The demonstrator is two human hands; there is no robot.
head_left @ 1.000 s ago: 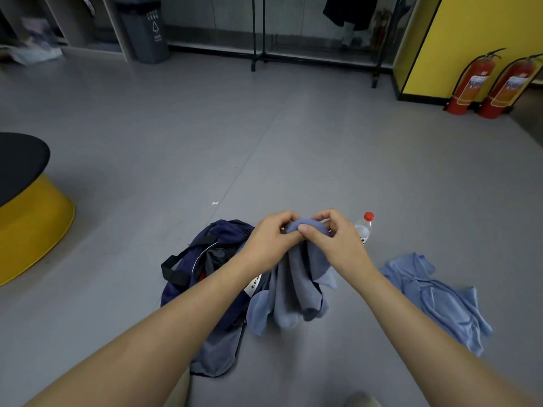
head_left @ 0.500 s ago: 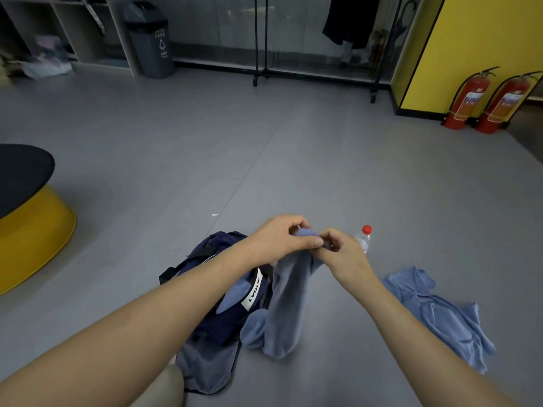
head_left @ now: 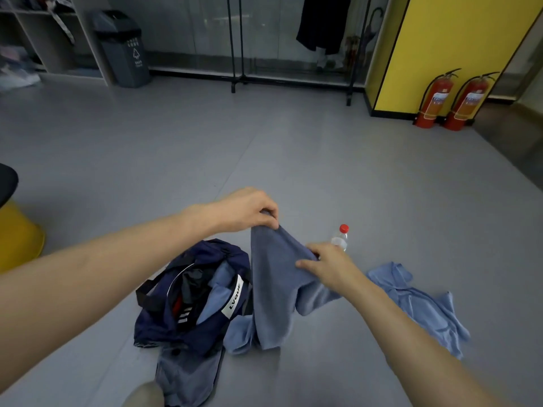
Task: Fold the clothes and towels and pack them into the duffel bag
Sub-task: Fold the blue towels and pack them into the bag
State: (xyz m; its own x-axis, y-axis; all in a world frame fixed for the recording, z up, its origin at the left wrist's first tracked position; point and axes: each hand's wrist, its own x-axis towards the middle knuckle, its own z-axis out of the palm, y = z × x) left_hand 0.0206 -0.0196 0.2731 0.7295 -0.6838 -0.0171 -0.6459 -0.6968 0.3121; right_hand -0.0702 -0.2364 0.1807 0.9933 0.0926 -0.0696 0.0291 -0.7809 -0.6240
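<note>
A grey-blue towel (head_left: 274,292) hangs in the air over the floor. My left hand (head_left: 248,210) pinches its upper corner. My right hand (head_left: 327,264) grips the same top edge lower and to the right, so the edge is stretched between them. The towel's bottom touches the floor beside a navy duffel bag (head_left: 191,301), which lies open with clothes inside. A light blue shirt (head_left: 420,304) lies crumpled on the floor to the right. A grey garment (head_left: 188,374) lies under the bag's near end.
A water bottle with a red cap (head_left: 340,239) stands just beyond my right hand. A yellow stool (head_left: 17,239) is at the left. Two fire extinguishers (head_left: 452,101), a clothes rack (head_left: 293,80) and a grey bin (head_left: 123,48) line the far wall.
My hands have drawn apart, the left rising and the right dropping to the right, and the bunched towel has spread out between them.
</note>
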